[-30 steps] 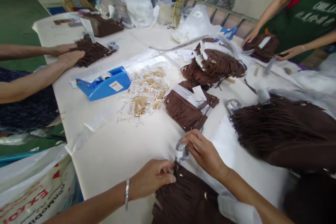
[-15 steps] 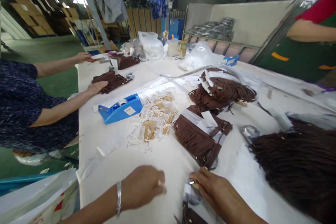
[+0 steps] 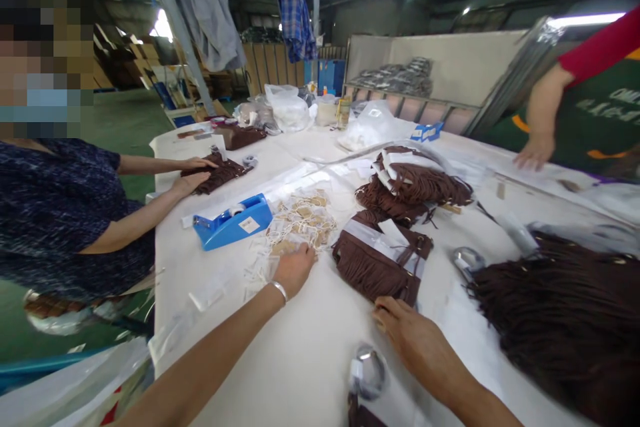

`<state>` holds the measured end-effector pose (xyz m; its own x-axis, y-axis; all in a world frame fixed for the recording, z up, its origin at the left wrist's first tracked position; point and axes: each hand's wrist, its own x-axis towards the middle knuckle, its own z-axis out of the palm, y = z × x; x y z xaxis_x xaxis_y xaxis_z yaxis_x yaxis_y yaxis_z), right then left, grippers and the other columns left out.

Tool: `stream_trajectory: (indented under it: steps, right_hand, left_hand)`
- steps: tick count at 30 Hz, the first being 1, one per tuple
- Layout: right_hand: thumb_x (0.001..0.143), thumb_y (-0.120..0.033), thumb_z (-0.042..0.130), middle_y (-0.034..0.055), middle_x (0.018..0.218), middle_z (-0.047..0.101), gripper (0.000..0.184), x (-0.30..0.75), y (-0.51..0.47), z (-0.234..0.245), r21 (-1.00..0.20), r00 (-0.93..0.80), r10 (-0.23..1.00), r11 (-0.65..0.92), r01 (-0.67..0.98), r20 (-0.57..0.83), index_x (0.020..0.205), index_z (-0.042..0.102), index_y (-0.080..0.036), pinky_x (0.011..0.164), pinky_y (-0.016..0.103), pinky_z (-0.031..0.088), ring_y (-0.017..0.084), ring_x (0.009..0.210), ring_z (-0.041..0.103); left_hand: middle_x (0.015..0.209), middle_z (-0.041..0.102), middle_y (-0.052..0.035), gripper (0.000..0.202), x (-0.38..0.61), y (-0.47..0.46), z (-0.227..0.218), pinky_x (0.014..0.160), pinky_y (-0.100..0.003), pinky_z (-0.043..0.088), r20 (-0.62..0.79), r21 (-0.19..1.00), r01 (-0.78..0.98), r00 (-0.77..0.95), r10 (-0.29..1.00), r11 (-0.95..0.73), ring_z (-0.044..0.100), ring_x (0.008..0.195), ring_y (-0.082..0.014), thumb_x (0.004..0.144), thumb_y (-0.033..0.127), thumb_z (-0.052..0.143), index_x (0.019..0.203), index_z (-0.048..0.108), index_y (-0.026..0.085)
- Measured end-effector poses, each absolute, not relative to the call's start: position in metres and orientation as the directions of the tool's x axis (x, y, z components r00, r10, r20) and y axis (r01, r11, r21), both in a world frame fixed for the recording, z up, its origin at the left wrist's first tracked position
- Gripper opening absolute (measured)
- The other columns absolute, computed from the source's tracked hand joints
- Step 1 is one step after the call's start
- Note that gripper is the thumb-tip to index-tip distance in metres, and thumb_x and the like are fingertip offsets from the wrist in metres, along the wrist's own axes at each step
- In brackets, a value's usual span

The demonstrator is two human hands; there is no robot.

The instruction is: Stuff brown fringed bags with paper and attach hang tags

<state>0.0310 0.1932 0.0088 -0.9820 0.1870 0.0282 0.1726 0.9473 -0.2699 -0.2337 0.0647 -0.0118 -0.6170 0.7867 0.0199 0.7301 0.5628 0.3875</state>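
My left hand [image 3: 296, 269], wearing a silver bracelet, is at the near edge of a pile of tan tags with white strings [image 3: 313, 220]. Its fingers curl down against the tags, and what they pinch is hidden. By the near edge of a brown fringed bag [image 3: 375, 263] is my right hand [image 3: 415, 340], its fingers curled together; whether something small is in them does not show. White wrapping and a white card lie across that bag. Below my right hand, a clear plastic-wrapped ring [image 3: 370, 370] sits above a dark brown piece [image 3: 367, 413] at the frame's bottom.
A blue tape dispenser [image 3: 235, 220] stands left of the tags. More brown fringed bags [image 3: 413, 177] are stacked behind, with a large fringed heap [image 3: 565, 300] at right. A co-worker [image 3: 65, 213] handles a brown fringed piece at left; another person's hand [image 3: 537, 150] rests at far right.
My left hand has moved forward to the tags. My right hand has left the wrapped ring and moved up beside the bag. The far-right person's arm has come down to the table.
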Motion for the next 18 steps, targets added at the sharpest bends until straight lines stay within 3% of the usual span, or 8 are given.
stream_trajectory:
  steps: [4, 7, 10, 14, 18]
  right_hand:
    - [0.097, -0.017, 0.035, 0.0063, 0.114, 0.062, 0.030, 0.035, 0.190, 0.034, -0.393, -0.980, 0.198, 0.903, 0.173, 0.026, 0.108, 0.062, -0.023, 0.082, 0.030, 0.054, 0.016, 0.091, 0.065]
    - [0.098, -0.021, 0.035, 0.0050, 0.107, 0.064, 0.029, 0.026, 0.187, 0.054, -0.507, -0.968, 0.240, 0.845, 0.171, 0.074, 0.110, 0.061, -0.025, 0.080, 0.029, 0.052, 0.016, 0.090, 0.065]
    - [0.096, -0.026, 0.040, 0.0037, 0.099, 0.067, 0.024, 0.004, 0.184, 0.065, -0.646, -0.946, 0.308, 0.744, 0.172, 0.104, 0.104, 0.063, -0.024, 0.080, 0.029, 0.050, 0.017, 0.091, 0.064]
    - [0.090, -0.024, 0.045, 0.0022, 0.089, 0.067, 0.024, -0.034, 0.178, 0.057, -0.831, -0.923, 0.384, 0.518, 0.201, 0.016, 0.107, 0.061, -0.022, 0.069, 0.028, 0.051, 0.016, 0.077, 0.064]
    - [0.084, -0.029, 0.053, 0.0072, 0.118, 0.061, 0.045, -0.066, 0.168, 0.037, -0.953, -0.896, 0.430, 0.208, 0.221, -0.114, 0.128, 0.048, -0.023, 0.059, 0.026, 0.053, 0.013, 0.073, 0.063]
  left_hand:
    - [0.103, 0.065, -0.0077, 0.020, -0.238, 0.047, 0.008, 0.075, -0.030, 0.045, 0.103, 0.607, 0.604, -0.704, 0.702, 0.517, 0.063, 0.087, -0.0200, 0.094, 0.030, 0.046, 0.102, 0.061, 0.020]
    - [0.076, 0.063, -0.0011, 0.026, -0.241, 0.036, 0.027, 0.058, -0.024, 0.042, 0.091, 0.788, 0.424, -0.797, 0.597, 0.446, 0.059, 0.062, -0.0143, 0.093, 0.038, 0.041, 0.098, 0.058, 0.020]
    - [0.052, 0.048, 0.0063, 0.026, -0.241, 0.030, 0.039, 0.045, -0.020, 0.032, 0.012, 0.918, 0.233, -0.826, 0.564, 0.321, 0.043, 0.041, -0.0095, 0.089, 0.042, 0.044, 0.091, 0.054, 0.018]
    - [0.046, 0.039, 0.0092, 0.028, -0.238, 0.025, 0.043, 0.040, -0.019, 0.024, -0.101, 0.983, 0.017, -0.780, 0.618, 0.181, 0.032, 0.038, -0.0068, 0.082, 0.046, 0.054, 0.084, 0.051, 0.018]
    - [0.052, 0.039, 0.0088, 0.027, -0.227, 0.022, 0.040, 0.040, -0.018, 0.019, -0.163, 0.987, -0.121, -0.737, 0.656, 0.108, 0.029, 0.040, -0.0041, 0.079, 0.044, 0.058, 0.081, 0.049, 0.018]
